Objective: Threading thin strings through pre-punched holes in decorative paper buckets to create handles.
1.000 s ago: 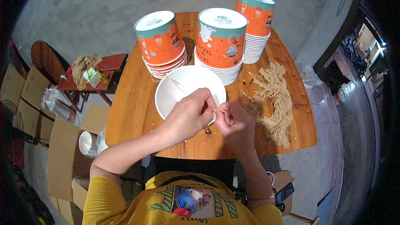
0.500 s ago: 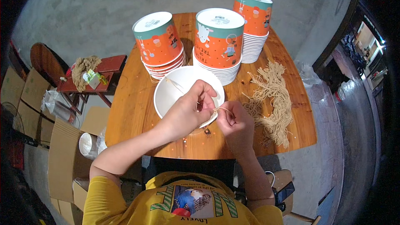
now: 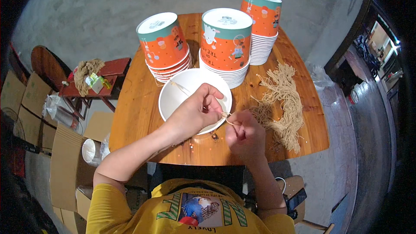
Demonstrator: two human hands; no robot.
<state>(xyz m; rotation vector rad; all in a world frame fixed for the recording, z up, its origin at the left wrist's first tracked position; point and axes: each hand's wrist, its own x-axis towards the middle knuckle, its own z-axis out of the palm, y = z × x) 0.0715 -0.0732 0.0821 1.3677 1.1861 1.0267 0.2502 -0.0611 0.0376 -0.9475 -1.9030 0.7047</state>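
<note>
A white paper bucket (image 3: pixel 170 99) lies tilted on the table with its open mouth facing me. Beige cord (image 3: pixel 227 115) is pinched at its near right rim between the fingertips of my left hand (image 3: pixel 197 112). My right hand (image 3: pixel 246 135), just to the right, is closed on the same cord, which forms a small loop between the two hands. Another bit of cord shows inside the bucket by its far left rim. My left hand hides part of the bucket's inside, and the fingers hide where the cord meets the rim.
Upside-down stacks of orange and green paper buckets stand behind: left (image 3: pixel 162 45), middle (image 3: pixel 225 45) and far right (image 3: pixel 262 17). A bundle of beige cords (image 3: pixel 288 108) lies on the wooden table (image 3: pixel 134 134) at right. Left are a red bench (image 3: pixel 115 71) and cardboard boxes (image 3: pixel 65 169).
My right hand has shifted slightly down and blurs a little, and the cord loop between the hands looks different. My left hand keeps its pinch by the rim.
</note>
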